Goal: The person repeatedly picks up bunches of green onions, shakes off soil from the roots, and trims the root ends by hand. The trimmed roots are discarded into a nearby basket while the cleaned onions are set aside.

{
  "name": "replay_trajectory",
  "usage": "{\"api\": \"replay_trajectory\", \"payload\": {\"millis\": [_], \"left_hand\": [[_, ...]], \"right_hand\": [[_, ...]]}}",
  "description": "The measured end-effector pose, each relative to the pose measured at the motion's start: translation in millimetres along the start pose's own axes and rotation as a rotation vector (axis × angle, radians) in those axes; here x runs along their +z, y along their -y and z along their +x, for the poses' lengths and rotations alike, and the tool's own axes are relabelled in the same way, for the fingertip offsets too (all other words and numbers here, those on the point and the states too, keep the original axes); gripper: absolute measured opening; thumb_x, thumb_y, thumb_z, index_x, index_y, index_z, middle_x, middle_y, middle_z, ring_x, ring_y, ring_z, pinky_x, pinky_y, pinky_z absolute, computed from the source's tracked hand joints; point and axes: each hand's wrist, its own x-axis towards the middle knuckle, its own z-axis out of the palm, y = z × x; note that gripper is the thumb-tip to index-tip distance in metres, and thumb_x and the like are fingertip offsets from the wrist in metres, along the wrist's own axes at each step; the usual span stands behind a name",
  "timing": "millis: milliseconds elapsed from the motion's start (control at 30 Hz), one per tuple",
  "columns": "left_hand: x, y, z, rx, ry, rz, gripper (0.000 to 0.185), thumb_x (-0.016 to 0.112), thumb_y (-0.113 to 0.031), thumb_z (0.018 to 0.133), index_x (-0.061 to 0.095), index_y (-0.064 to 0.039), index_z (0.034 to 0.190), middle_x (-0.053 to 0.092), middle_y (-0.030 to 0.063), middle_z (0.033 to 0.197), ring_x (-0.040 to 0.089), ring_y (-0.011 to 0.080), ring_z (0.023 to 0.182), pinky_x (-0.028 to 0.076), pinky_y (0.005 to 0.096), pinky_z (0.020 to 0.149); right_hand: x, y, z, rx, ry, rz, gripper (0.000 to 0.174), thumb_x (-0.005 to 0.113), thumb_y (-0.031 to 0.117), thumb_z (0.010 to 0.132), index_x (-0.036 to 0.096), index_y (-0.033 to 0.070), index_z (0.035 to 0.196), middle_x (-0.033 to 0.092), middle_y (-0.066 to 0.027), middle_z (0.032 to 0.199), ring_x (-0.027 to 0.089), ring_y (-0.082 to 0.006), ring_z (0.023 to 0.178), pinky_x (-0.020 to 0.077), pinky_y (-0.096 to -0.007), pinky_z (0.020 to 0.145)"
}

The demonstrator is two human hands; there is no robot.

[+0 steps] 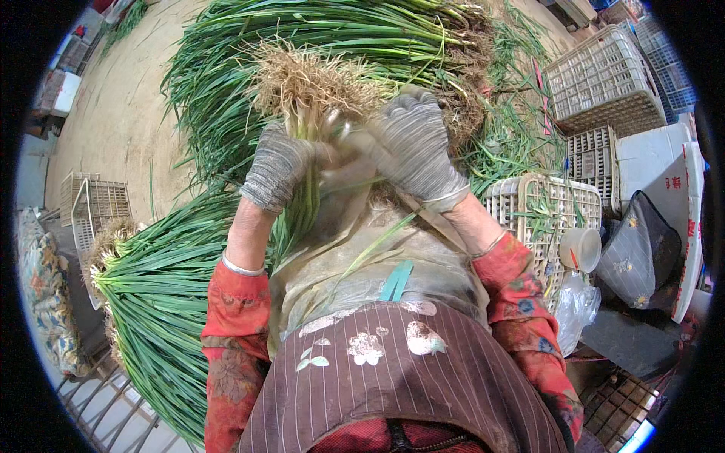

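My left hand (277, 167), in a grey knit glove, grips a bunch of green garlic (306, 127) with its shaggy brown roots (317, 79) pointing up. The leaves of that bunch hang below the fist, over my lap. Close beside the stems is my gloved right hand (416, 147), its fingers curled and blurred by motion; what they hold is not clear. A large heap of green garlic (317, 34) lies just beyond both hands, roots toward the right. Across the plastic apron sheet (385, 243) on my lap lies a loose pale leaf (374, 249).
More green garlic (164, 289) is piled at my left. Leaf trimmings (504, 141) litter the ground on the right. Beyond them stand plastic crates (606, 79), a nearer crate (538, 206) with a plastic cup (580, 249), and a white foam box (651, 158).
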Motion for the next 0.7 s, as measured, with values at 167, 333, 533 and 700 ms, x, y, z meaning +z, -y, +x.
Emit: {"api": "replay_trajectory", "payload": {"millis": [167,333,533,700], "left_hand": [[-13,23,7,-0.136,0.132,-0.088,0.065,0.081,-0.005,0.052,0.056,0.004,0.111,0.049,0.0090,0.109,0.049,0.0228,0.107,0.045,0.0345,0.092],[-14,17,4,-0.090,0.045,-0.156,0.057,0.081,-0.007,0.055,0.059,0.003,0.106,0.052,0.0063,0.106,0.052,0.0218,0.103,0.045,0.0348,0.090],[-2,5,0,-0.024,-0.017,-0.149,0.048,0.081,-0.009,0.058,0.062,0.005,0.100,0.051,0.0085,0.109,0.051,0.0170,0.099,0.046,0.0332,0.084],[-5,5,-8,0.084,-0.084,-0.062,0.023,0.081,-0.009,0.060,0.068,0.001,0.076,0.057,0.0068,0.093,0.056,0.0186,0.084,0.049,0.0313,0.078]], "right_hand": [[29,-54,-19,0.382,-0.346,0.228,0.018,0.053,0.009,0.090,0.069,0.010,0.098,0.066,-0.0124,0.088,0.063,-0.0308,0.079,0.0489,-0.0412,0.071],[-11,-67,-29,0.796,-0.319,0.469,0.036,0.069,0.034,0.082,0.067,0.005,0.103,0.067,-0.0156,0.096,0.062,-0.0328,0.086,0.0493,-0.0421,0.080],[-19,1,-4,-0.057,-0.157,0.040,0.035,0.074,0.039,0.076,0.068,0.012,0.098,0.066,-0.0096,0.096,0.062,-0.0306,0.095,0.0494,-0.0408,0.086],[34,-33,-19,0.056,-0.476,0.150,0.028,0.069,0.038,0.082,0.068,0.010,0.080,0.064,-0.0045,0.080,0.061,-0.0216,0.084,0.0484,-0.0346,0.076]]}}
